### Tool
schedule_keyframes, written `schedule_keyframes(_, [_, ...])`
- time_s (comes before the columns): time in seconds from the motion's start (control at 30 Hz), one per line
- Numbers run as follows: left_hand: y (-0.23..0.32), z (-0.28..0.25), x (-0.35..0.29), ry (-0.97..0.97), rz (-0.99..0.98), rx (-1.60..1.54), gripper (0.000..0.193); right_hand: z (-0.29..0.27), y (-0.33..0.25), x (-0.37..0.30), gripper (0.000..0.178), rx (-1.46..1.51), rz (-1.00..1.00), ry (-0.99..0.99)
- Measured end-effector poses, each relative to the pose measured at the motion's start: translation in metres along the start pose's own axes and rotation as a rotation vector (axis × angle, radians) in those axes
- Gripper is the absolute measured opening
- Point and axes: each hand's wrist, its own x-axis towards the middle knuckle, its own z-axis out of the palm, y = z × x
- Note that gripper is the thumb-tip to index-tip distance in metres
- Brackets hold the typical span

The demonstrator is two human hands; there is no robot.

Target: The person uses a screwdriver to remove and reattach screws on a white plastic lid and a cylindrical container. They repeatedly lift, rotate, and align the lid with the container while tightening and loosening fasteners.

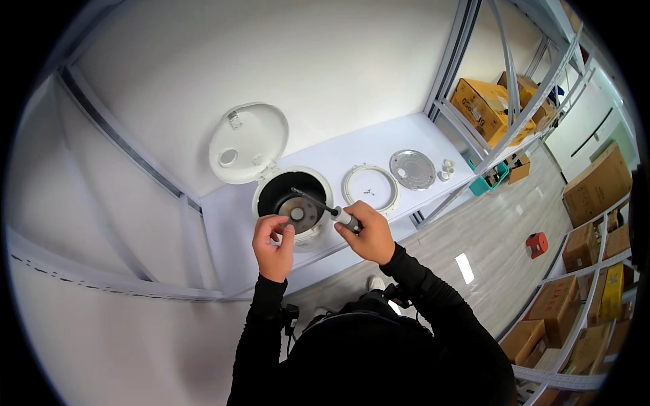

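A white rice cooker (327, 181) stands on the table with its round lid (249, 139) swung up toward the wall. Inside its dark cavity lies a round grey heating plate (310, 210) with a pale centre. My right hand (374, 233) grips a grey-handled screwdriver (344, 218) at the cooker's right rim; its dark shaft reaches over the cavity, and I cannot tell whether the tip touches anything. At the cooker's near rim is my left hand (274, 252), fingers bent and thumb apart, with nothing visible between them.
Right of the cooker lie a white ring (347, 187) with several small dark screws inside it, a round metal inner lid (413, 169) and several small white parts (445, 175). A metal frame post (452, 57) rises behind the white table (227, 237). Shelves with cardboard boxes (555, 304) stand right.
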Motion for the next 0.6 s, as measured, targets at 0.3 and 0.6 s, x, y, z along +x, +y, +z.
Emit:
schedule_keyframes(0.3, [0.023, 0.138, 0.001, -0.253, -0.034, -0.006, 0.018, -0.12, 0.078, 0.006, 0.035, 0.048, 0.118, -0.049])
schedule_keyframes(0.6, [-0.047, 0.263, -0.022, -0.348, -0.275, 0.241, 0.022, -0.226, 0.15, -0.004, 0.038, 0.039, 0.118, -0.25])
